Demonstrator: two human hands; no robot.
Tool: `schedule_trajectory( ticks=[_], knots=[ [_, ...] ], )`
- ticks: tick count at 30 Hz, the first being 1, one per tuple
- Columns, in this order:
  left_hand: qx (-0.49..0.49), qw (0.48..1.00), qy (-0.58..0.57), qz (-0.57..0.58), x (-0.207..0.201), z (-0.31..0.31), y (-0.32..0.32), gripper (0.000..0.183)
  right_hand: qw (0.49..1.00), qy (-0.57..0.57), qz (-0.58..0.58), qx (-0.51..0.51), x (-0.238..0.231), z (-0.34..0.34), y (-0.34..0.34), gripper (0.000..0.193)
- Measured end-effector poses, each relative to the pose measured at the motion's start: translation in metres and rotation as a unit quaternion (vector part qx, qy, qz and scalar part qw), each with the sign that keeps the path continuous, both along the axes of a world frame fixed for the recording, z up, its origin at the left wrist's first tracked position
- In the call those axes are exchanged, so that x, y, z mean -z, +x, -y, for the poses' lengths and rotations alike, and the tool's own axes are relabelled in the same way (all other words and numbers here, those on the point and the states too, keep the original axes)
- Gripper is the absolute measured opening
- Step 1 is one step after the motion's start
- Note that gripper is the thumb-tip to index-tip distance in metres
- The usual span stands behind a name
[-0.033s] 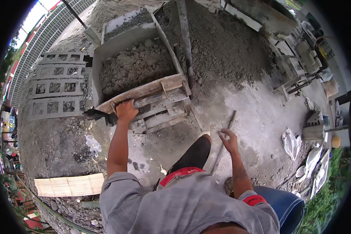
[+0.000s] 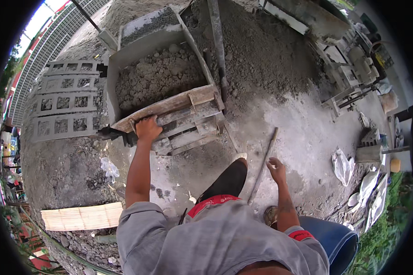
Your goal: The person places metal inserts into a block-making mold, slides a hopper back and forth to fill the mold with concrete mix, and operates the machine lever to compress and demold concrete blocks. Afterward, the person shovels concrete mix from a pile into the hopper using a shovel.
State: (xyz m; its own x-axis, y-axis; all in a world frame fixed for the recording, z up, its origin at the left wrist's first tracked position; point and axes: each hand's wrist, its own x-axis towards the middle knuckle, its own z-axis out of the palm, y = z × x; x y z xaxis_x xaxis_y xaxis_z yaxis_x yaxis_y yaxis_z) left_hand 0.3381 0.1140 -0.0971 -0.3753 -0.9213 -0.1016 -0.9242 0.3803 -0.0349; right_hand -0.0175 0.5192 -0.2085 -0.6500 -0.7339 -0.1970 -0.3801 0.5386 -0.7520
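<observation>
A box-shaped hopper [image 2: 112, 94] stands ahead of me, holding lumpy grey mix [image 2: 163, 73]. Along its near side runs a worn front board [image 2: 176, 103], with stepped wooden and metal slats [image 2: 183, 129] below it. My left hand [image 2: 147, 128] is closed over the edge of the frame at the left end of this board, its fingertips partly hidden. To the right, my right hand [image 2: 276, 170] hangs in the air holding nothing, fingers loosely bent and apart. Just left of it a long thin rod [image 2: 264, 167] lies on the ground.
Rows of hollow concrete blocks [image 2: 66, 101] lie left of the hopper. A large grey sand heap [image 2: 266, 55] spreads behind and to the right. A slatted mat [image 2: 81, 216] is at lower left, a blue container [image 2: 332, 236] at lower right. White sacks [image 2: 342, 167] and machinery [image 2: 348, 75] line the right.
My right hand has shifted slightly right and toward me, away from the rod. My left hand keeps its place on the frame.
</observation>
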Motion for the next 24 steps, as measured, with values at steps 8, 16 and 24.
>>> schedule_trajectory(
  ticks=[8, 16, 24],
  knots=[
    [0.021, 0.999, 0.015, 0.03, -0.001, 0.015, -0.011, 0.055, 0.92, 0.098, 0.093, 0.369, 0.095, -0.313, 0.025, 0.031],
    [0.006, 0.999, 0.043, -0.002, -0.003, 0.025, -0.01, 0.055, 0.971, 0.205, 0.119, 0.038, 0.12, -0.281, 0.117, 0.033],
    [-0.004, 1.0, 0.0, 0.004, -0.002, 0.006, -0.001, 0.053, 0.973, 0.176, 0.07, 0.134, 0.055, -0.183, 0.057, 0.032]
  ],
)
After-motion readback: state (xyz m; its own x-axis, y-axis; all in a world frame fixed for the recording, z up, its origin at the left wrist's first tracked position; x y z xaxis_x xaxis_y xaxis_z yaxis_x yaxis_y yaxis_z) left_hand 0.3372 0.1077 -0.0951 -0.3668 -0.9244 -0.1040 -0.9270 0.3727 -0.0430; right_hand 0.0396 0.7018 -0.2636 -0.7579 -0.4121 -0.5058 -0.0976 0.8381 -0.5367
